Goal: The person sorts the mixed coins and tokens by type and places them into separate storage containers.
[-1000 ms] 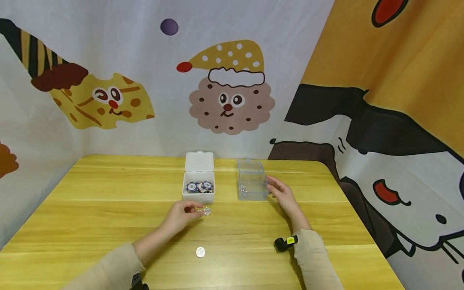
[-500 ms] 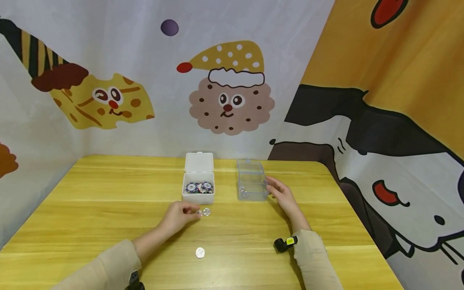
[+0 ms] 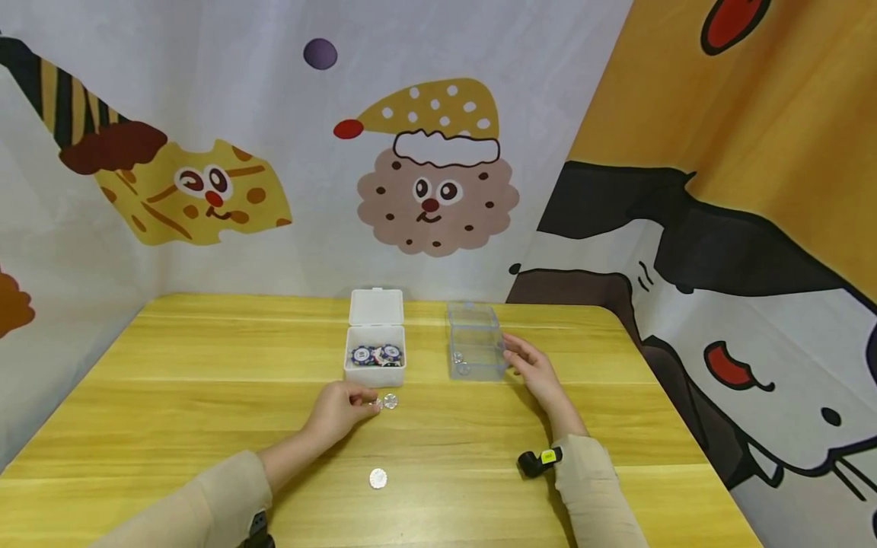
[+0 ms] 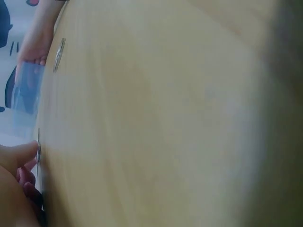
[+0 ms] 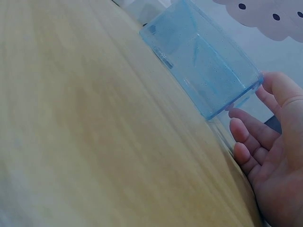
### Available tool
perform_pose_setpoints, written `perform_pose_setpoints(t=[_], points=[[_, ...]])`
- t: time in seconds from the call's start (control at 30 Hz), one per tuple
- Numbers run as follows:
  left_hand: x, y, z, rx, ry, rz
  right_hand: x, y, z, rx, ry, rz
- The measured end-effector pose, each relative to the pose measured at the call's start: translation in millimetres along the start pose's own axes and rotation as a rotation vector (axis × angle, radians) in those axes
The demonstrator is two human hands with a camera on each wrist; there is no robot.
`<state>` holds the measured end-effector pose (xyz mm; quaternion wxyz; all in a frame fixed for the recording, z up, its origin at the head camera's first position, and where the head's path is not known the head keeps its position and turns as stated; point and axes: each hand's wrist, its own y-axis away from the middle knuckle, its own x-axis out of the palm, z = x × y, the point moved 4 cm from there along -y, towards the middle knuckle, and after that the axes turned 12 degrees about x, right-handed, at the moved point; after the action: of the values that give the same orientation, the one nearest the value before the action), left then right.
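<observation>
My left hand [image 3: 339, 411] pinches a small clear round disc [image 3: 377, 403] low at the table, just in front of the white box. In the left wrist view its thumb meets the thin edge of that disc [image 4: 39, 149]. A second clear disc [image 3: 390, 401] lies right beside it. Nearer to me is a third, whitish disc [image 3: 378, 479], flat on the wood. My right hand [image 3: 537, 369] rests its loosely bent fingers against the right side of a clear bluish plastic box [image 3: 477, 365]. Inside, at the left, are small clear discs [image 3: 463, 367].
The white box [image 3: 375, 376] stands with its lid [image 3: 377, 307] raised at the back, holding several blue-and-white poker chips [image 3: 377, 355]. The clear box's lid [image 3: 473, 313] is raised too. A printed cloth [image 3: 274, 91] hangs behind the wooden table [image 3: 226, 358].
My left fingers have drawn back slightly to the left, so the second clear disc now shows apart from them. The right hand and both boxes stay where they were.
</observation>
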<state>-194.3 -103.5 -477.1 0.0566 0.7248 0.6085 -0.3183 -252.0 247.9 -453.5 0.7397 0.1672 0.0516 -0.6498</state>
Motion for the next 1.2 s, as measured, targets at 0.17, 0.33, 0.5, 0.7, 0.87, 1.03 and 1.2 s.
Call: perform_pose_setpoints(t=[0.17,0.33,0.5,0.7,0.87,1.03,1.2], points=[[1.4,-0.2,-0.6,-0.003,-0.029,0.002,0.3,0.1,-0.3,-0.001,-0.005,0.001],[2.0,-0.3,-2.2,-0.013,-0.043,0.006,0.1,0.6,0.2,-0.006,-0.001,0.000],[3.2,0.1,-2.6,-0.022,-0.056,0.013,0.4,1.1,0.0,-0.006,-0.004,-0.003],[3.2,0.5,-2.1,-0.026,-0.059,0.010,0.9,0.8,-0.8,-0.008,0.000,-0.003],[2.5,0.7,-0.6,-0.032,-0.059,0.019,0.6,1.0,-1.5,-0.011,0.002,-0.001],[-0.6,1.4,-0.5,-0.035,-0.034,0.030,-1.4,-7.6,-12.9,-0.015,-0.008,-0.002],[-4.2,1.5,-2.5,-0.062,0.036,0.033,-3.5,-16.7,-26.8,-0.013,0.002,-0.026]])
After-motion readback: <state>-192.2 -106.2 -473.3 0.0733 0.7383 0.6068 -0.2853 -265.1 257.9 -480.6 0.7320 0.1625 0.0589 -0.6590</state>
